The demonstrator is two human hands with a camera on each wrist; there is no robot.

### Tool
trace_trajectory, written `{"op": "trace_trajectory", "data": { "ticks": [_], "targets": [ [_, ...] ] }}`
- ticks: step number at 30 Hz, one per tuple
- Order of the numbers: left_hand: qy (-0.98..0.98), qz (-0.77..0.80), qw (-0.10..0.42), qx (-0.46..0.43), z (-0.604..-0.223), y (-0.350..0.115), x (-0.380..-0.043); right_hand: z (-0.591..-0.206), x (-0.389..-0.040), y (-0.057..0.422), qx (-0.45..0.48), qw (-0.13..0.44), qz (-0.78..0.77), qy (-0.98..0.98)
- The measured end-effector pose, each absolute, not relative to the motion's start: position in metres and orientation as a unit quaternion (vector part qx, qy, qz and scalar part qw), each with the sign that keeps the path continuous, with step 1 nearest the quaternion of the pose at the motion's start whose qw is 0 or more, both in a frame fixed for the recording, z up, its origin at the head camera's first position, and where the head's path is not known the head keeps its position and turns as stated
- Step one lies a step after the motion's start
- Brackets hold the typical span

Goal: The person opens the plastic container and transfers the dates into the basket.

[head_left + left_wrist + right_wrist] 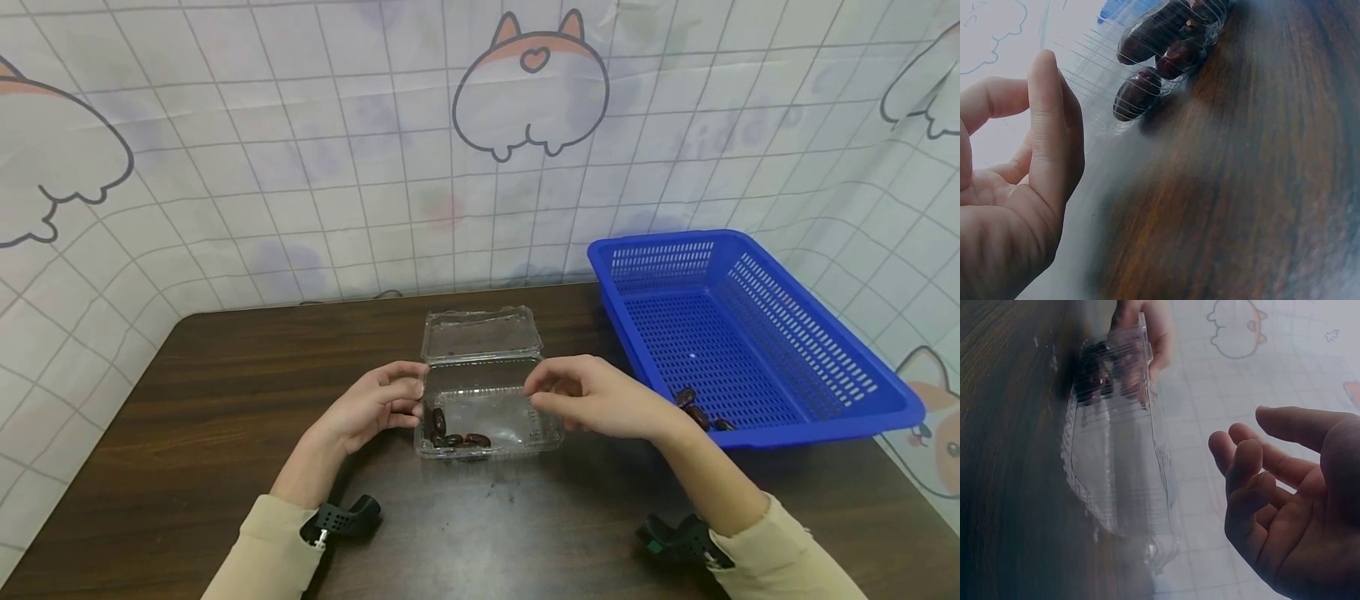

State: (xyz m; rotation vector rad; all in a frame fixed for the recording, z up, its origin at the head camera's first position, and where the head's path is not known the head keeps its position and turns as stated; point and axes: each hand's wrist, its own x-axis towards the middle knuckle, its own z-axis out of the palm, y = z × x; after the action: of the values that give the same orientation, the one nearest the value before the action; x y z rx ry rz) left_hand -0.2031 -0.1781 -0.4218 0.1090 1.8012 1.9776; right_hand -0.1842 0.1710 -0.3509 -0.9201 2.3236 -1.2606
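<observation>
A clear plastic clamshell box (498,408) lies on the table, its hinged lid (482,337) folded back toward the wall. Several dark brown dates (476,440) rest in its near left corner; the left wrist view shows these dates (1138,94) through the ribbed wall. My left hand (371,407) is at the box's left end, lightly bent fingers right at the wall and rim. Over the right end is my right hand (600,396), fingers loosely curled. From the right wrist, that hand (1297,500) shows nothing between thumb and fingers.
On the right stands a blue plastic basket (750,358) with slotted sides, several dates (697,415) in its near left corner. The dark wooden table (225,375) meets a wall covering (360,208) with a grid and cartoon print at the back. Each wrist wears a dark strap mount (348,517).
</observation>
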Motion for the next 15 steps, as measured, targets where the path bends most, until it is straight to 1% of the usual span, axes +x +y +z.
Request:
{"op": "trace_trajectory", "data": {
  "ticks": [15],
  "targets": [
    [0.652,0.722,0.230,0.037,-0.423,-0.179,-0.203,-0.360,-0.186,0.154,-0.326,0.199,-0.444,0.811]
  ]
}}
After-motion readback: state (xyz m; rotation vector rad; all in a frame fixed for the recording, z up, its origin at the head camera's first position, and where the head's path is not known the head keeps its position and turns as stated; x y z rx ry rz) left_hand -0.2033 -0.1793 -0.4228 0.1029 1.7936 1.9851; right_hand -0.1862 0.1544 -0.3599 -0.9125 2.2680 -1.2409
